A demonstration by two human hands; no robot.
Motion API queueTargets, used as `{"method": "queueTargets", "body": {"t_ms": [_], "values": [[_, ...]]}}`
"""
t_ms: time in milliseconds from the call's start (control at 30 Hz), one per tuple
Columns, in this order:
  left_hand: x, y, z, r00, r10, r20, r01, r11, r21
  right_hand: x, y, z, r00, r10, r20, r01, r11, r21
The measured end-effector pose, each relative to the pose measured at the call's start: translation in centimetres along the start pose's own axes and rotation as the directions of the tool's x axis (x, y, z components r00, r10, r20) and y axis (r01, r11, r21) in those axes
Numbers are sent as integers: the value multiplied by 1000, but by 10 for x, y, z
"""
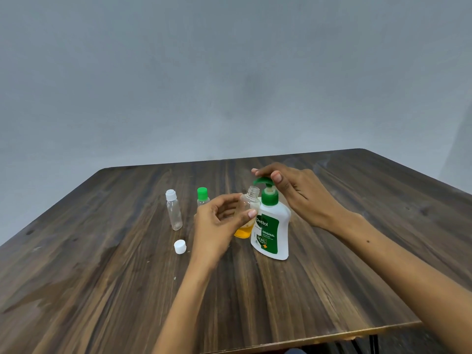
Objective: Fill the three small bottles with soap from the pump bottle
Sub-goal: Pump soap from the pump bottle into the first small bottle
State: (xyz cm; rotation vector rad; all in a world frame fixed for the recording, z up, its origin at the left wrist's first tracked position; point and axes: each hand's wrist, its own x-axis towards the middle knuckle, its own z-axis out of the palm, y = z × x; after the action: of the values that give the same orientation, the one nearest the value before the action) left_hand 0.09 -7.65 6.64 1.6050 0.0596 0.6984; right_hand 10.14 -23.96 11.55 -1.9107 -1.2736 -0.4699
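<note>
Soap pumped into an uncapped small bottle near the middle of the table

Head view: the left hand (217, 221) curled round the open small bottle (249, 213), yellow soap at its bottom, neck under the green spout; the right hand (293, 190) rested straight fingers on the pump bottle (272, 226) head. Toward the table's (332, 290) left edge stood a white-capped bottle (173, 213) and a green-capped bottle (203, 196), with a loose white cap (180, 246) nearer the front edge

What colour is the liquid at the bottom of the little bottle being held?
Orange-yellow, pooled at the bottom of the open small bottle. It shows in the head view, the only one.
</note>
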Motion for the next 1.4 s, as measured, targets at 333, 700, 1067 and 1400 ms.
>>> {"method": "queueTargets", "body": {"t_ms": [333,700,1067,1400], "values": [[0,4,2,999,21,-37,-21,1000,7,-1,0,0,1000,-11,18,11,1000,-24],[0,5,2,998,28,-63,-25,999,37,-3,-3,1,999,-20,25,20,1000,11],[-2,1,2,997,22,-69,-20,1000,21,-4,0,1,999,-10,36,11,999,-48],[0,1,0,997,15,-72,-14,1000,18,-4,-1,2,999,-38,39,41,996,-81]]}}
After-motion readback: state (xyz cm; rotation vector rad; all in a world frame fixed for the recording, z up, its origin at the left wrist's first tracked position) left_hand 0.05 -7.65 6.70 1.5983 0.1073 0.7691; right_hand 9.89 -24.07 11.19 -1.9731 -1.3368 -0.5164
